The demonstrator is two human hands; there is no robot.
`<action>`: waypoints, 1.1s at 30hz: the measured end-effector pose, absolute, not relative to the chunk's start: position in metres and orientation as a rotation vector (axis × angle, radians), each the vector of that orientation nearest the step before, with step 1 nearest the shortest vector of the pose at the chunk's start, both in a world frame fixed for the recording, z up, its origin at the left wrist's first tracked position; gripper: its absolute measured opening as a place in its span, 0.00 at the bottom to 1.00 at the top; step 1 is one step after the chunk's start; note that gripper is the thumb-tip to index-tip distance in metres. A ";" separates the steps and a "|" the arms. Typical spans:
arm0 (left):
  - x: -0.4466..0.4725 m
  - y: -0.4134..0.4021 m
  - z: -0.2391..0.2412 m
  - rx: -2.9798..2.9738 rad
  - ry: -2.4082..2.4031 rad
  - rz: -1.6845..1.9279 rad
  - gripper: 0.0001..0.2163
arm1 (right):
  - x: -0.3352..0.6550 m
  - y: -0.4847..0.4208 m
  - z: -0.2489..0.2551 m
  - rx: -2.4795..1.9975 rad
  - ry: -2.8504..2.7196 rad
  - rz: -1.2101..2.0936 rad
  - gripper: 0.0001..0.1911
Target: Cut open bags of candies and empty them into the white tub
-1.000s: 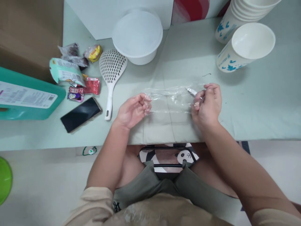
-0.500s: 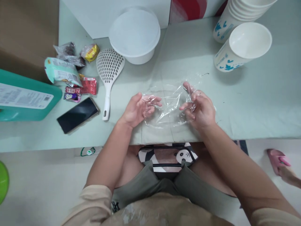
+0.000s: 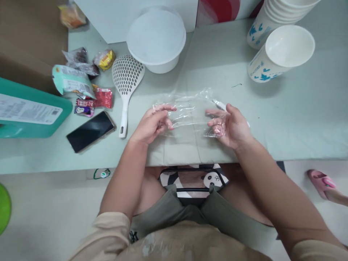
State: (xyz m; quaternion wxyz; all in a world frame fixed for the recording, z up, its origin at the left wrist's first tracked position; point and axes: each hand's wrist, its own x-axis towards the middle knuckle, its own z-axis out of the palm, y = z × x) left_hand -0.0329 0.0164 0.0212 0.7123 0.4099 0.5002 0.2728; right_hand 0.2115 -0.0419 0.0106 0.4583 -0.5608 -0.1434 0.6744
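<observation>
Slotted spoon (image 3: 127, 78) and phone (image 3: 91, 131) at ten o'clock, paper cup (image 3: 282, 50) at two. Clear plastic film (image 3: 187, 110) spans between: left grip (image 3: 152, 125) pinches its edge, right grip (image 3: 231, 125) spread open beneath.

No text legible. The white label (image 3: 27, 108) on the teal box (image 3: 40, 127) carries fine print and a square code, both unreadable. Lettering on the snack packets (image 3: 72, 81) is too small to read.

cup stack (image 3: 265, 20) right of white bowl (image 3: 156, 38): top cut off your view | teal box (image 3: 32, 112) left of bowl: cut off, label unreadable | clear film (image 3: 190, 108) nearer you than bowl: outline unclear
</observation>
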 end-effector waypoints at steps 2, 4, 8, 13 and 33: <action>-0.035 0.017 0.024 0.924 1.139 0.527 0.11 | 0.214 -0.042 0.017 -1.421 -0.373 1.768 0.21; -0.038 0.018 0.025 0.938 1.143 0.505 0.12 | 0.214 -0.042 0.021 -1.454 -0.427 1.776 0.15; -0.043 0.019 0.025 0.960 1.110 0.627 0.13 | 0.214 -0.042 0.020 -1.393 -0.534 1.667 0.21; -0.047 0.016 0.026 0.948 1.056 0.782 0.06 | 0.218 -0.044 0.006 -1.242 -0.703 1.487 0.10; -0.063 0.015 -0.001 1.982 1.219 1.213 0.11 | 0.225 -0.040 -0.020 -1.212 -1.925 0.109 0.30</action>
